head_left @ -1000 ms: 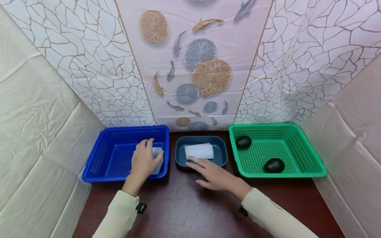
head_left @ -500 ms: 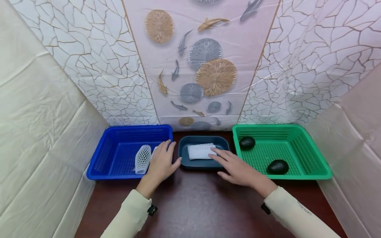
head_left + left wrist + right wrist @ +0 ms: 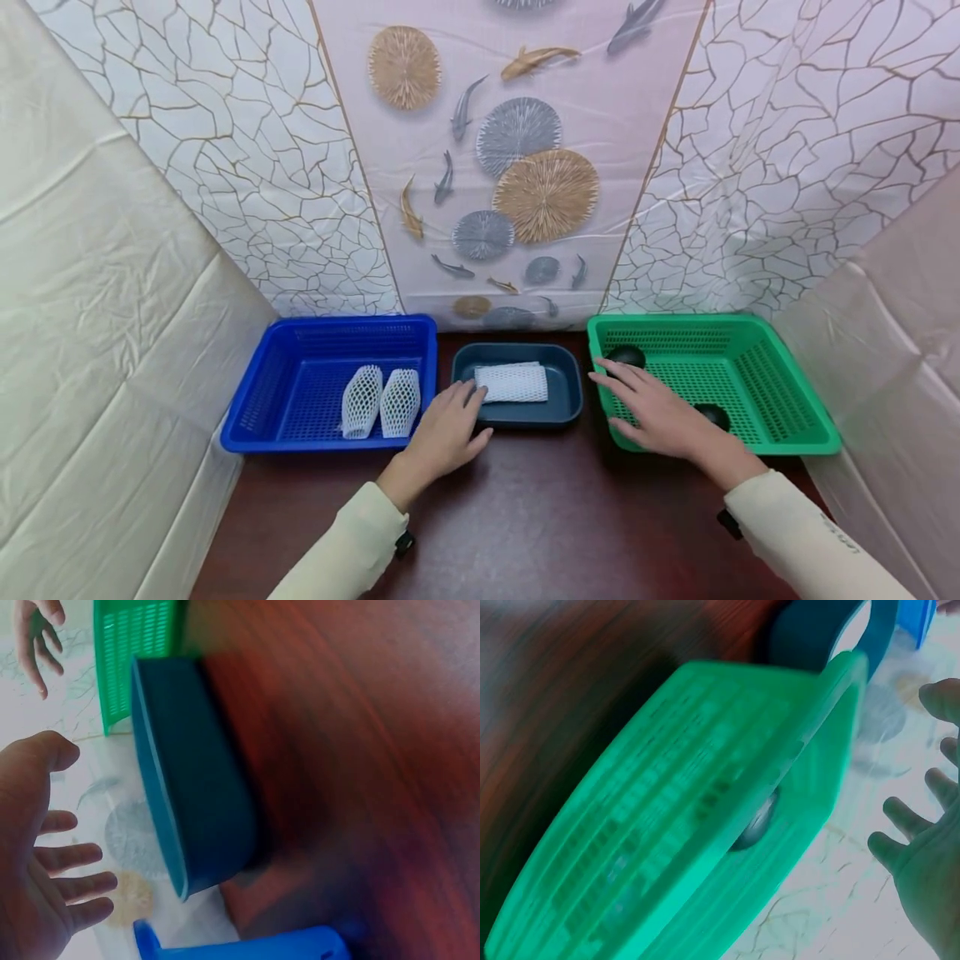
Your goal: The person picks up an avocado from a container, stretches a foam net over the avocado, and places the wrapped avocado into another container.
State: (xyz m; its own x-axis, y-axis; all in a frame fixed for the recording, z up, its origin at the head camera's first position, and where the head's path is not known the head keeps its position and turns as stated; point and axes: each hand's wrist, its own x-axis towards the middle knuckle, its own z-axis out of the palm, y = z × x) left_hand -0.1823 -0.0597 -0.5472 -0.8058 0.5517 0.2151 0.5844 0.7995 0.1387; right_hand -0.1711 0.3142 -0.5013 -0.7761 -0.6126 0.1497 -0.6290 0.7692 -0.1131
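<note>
My left hand (image 3: 444, 429) is open, fingers spread, at the left front rim of the dark teal tray (image 3: 528, 417). Flat white foam net sleeves (image 3: 513, 383) lie in that tray, close to its fingertips. My right hand (image 3: 663, 412), also open and holding nothing, is over the left part of the green basket (image 3: 795, 447). Two dark egg-shaped fruits, like avocados, lie in this basket: one at the back left (image 3: 626, 356), the other, partly hidden by the hand, near the front (image 3: 715, 414). The right wrist view shows one dark fruit (image 3: 756, 825) inside the basket.
To the left, a blue basket (image 3: 255, 417) holds two bulging white foam nets (image 3: 362, 402) side by side. All three containers stand in a row on a dark red-brown table (image 3: 555, 517), against a patterned cloth backdrop (image 3: 517, 275).
My left hand has come out of the blue basket, moving right to the tray and uncovering two netted pieces. My right hand has moved right from the tray to the green basket.
</note>
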